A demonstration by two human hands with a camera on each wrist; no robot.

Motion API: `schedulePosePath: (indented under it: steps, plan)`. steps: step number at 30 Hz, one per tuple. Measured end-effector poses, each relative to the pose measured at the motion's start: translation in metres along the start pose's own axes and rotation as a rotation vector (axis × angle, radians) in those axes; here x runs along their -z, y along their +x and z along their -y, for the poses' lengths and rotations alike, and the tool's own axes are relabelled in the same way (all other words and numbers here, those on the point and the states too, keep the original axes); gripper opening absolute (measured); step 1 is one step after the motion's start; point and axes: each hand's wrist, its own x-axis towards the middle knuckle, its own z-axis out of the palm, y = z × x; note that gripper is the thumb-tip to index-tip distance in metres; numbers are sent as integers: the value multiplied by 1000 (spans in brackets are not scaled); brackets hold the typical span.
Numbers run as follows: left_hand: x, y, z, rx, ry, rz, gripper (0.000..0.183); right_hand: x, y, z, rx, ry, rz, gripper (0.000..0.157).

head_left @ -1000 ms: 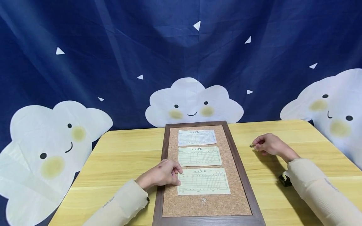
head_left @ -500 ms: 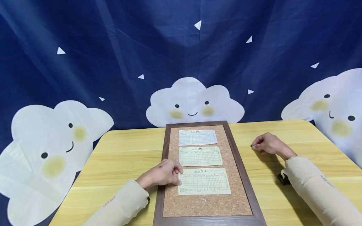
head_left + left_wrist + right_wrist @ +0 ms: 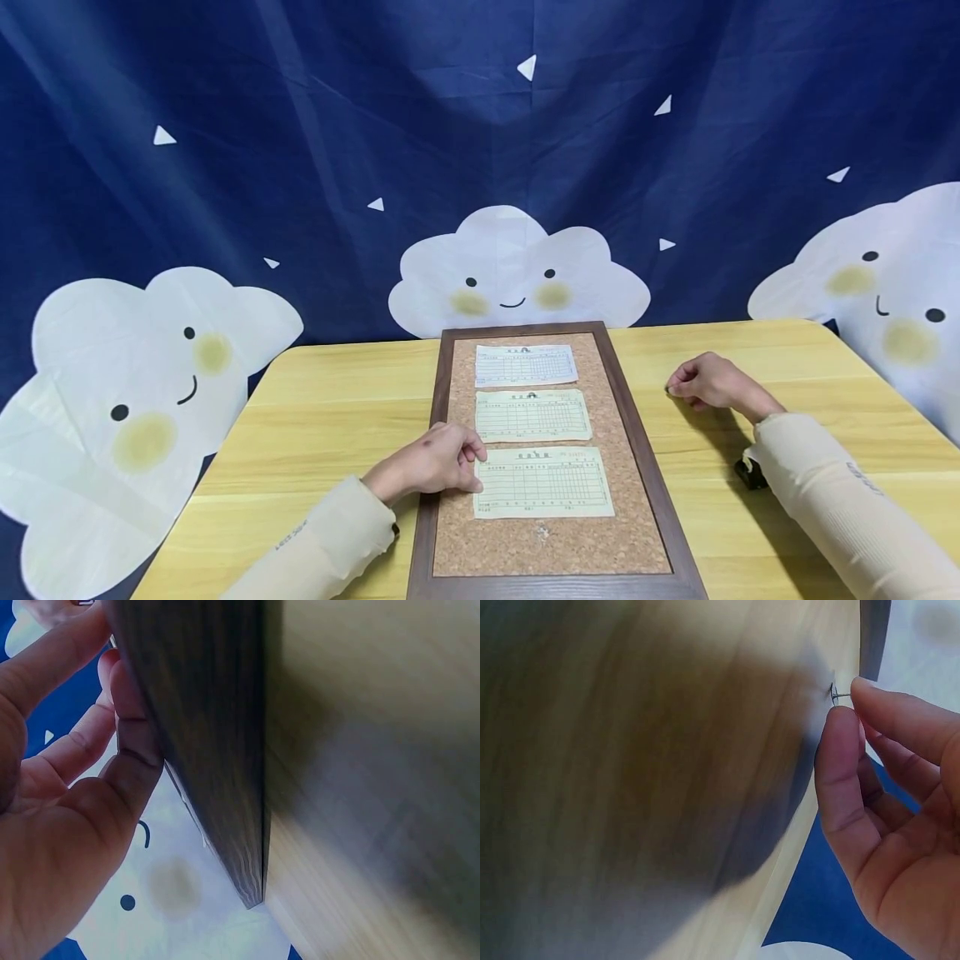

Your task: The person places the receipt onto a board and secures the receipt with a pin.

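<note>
My left hand (image 3: 438,458) rests on the left edge of the lowest slip, a pale green printed form (image 3: 543,485), with relaxed fingers on the cork board (image 3: 457,546). In the left wrist view those fingers (image 3: 133,742) lie along the dark wooden frame (image 3: 202,697). To the right of the board, my right hand (image 3: 708,382) is low over the table with thumb and forefinger at a thumbtack. The right wrist view shows this thumbtack (image 3: 834,694) at the fingertips, its pin toward one fingertip; its head is close to the tabletop, but contact is unclear.
Higher on the board are another pale green form (image 3: 532,415) and a bluish form (image 3: 525,366), each with a small dark spot at its top. A small shiny patch (image 3: 542,532) shows below the lowest form. A dark blue curtain (image 3: 450,125) hangs behind the wooden table (image 3: 337,392).
The thumbtack at my right fingertips showed gold a second ago and now looks darker and more hidden. My right hand has shifted very slightly; the left hand stays on the form's edge.
</note>
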Motion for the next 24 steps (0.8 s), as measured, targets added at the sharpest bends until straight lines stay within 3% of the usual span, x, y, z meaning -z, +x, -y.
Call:
schedulePosePath:
  steps: [11,24]
  plan:
    - [-1,1,0,-14,0,-7,28,1,2,2,-3,4,2,7]
    - [0,1,0,-24,-15,-6,28,-1,3,0,-15,-10,10,13]
